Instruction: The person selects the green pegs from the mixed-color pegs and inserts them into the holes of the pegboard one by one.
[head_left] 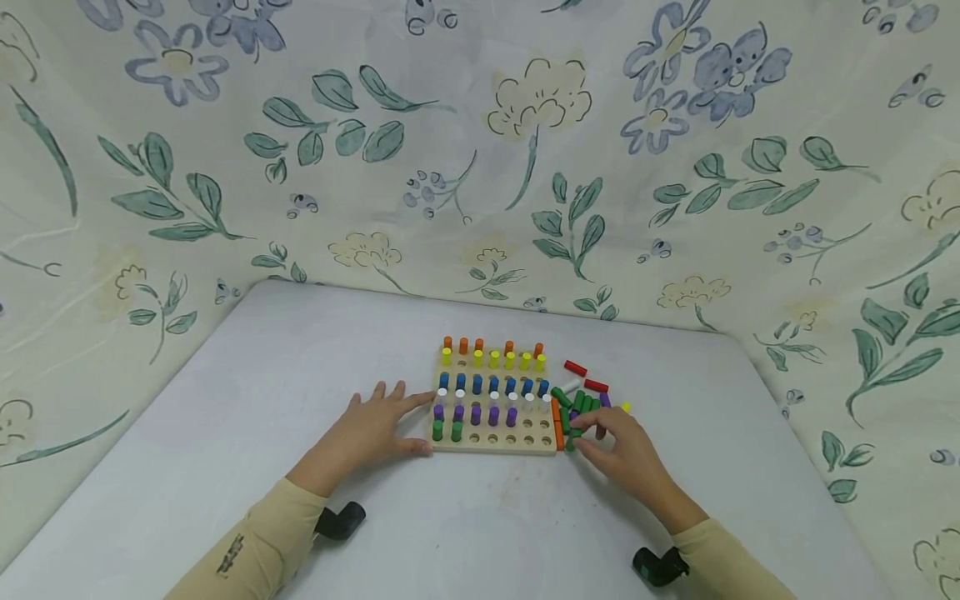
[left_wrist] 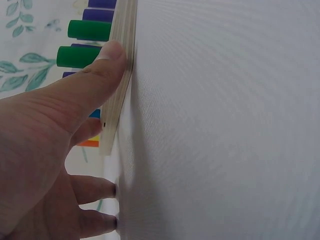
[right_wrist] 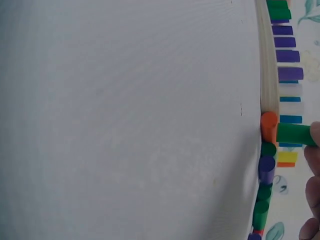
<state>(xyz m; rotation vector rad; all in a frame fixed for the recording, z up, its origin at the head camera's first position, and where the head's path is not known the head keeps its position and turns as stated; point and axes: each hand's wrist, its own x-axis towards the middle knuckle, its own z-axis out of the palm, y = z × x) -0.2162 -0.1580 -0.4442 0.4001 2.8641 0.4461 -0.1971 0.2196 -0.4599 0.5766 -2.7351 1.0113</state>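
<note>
Smooth green peg [right_wrist: 295, 134] (cylindrical, pinched)

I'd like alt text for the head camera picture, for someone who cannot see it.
A person's left hand rests against the left edge of a wooden pegboard on a white table, while the right hand pinches a green peg from a loose pile at the board's right. Orange, yellow, blue, white, purple and green pegs stand in rows; floral cloth hangs behind.
</note>
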